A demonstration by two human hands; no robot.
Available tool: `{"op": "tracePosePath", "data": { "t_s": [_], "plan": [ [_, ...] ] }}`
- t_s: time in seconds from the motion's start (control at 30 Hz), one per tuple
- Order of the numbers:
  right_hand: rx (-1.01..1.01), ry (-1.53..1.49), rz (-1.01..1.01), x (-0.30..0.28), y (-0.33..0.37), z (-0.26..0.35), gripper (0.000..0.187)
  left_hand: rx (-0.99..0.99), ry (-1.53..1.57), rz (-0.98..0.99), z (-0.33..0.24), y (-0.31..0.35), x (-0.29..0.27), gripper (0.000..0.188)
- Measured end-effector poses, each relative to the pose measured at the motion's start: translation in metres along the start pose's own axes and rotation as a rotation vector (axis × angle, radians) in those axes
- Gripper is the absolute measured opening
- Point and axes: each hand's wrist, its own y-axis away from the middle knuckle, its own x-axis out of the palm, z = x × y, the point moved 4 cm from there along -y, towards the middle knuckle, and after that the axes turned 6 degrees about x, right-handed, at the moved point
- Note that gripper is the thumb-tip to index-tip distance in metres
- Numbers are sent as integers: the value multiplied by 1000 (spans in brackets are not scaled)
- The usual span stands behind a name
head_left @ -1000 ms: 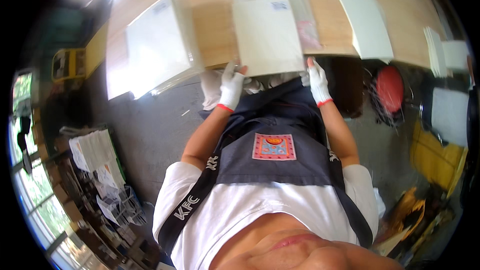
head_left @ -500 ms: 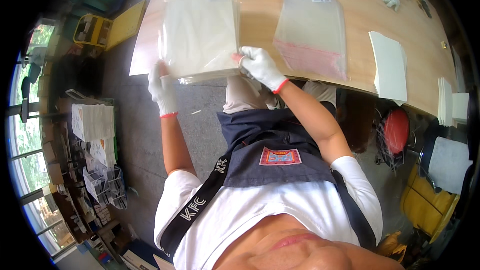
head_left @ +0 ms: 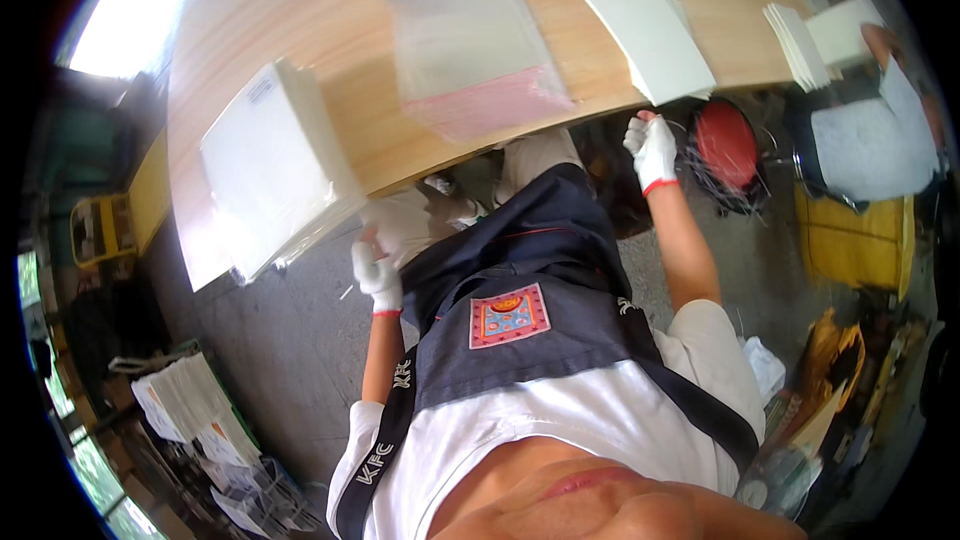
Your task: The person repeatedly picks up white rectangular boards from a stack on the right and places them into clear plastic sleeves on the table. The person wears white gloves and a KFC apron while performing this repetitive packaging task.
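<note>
My left hand (head_left: pixel 377 275), in a white glove with bare fingertips, is open and hangs off the table's front edge. It is near the corner of a thick stack of white sheets in clear plastic (head_left: pixel 275 170), without gripping it. My right hand (head_left: pixel 653 152), gloved alike, is below the front corner of a stack of white sheets (head_left: pixel 650 38). Its fingers are loosely bent and apart, with nothing visible in them. Between the two stacks lies a flat pile of clear plastic bags (head_left: pixel 470 45) with a pinkish band along the near end.
More white sheets (head_left: pixel 795 45) lie at the table's right end, near another person's arm (head_left: pixel 882 45). A red stool (head_left: pixel 725 145) stands under the right edge. A yellow crate (head_left: pixel 855 240) is farther right. Paper bundles (head_left: pixel 190 400) stand at lower left.
Both hands have let go of the plastic-wrapped stack, which stays on the table. My right hand has moved right toward the white sheets. The view has turned right.
</note>
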Motion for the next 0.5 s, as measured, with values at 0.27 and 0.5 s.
{"op": "tracePosePath", "data": {
  "t_s": [0.27,0.5],
  "plan": [
    [10,169,3,-37,-57,66,33,663,-507,436,-109,-120,154,25],
    [55,-130,77,-37,-91,106,26,256,-1135,798,-117,-165,207,33]
  ]
}}
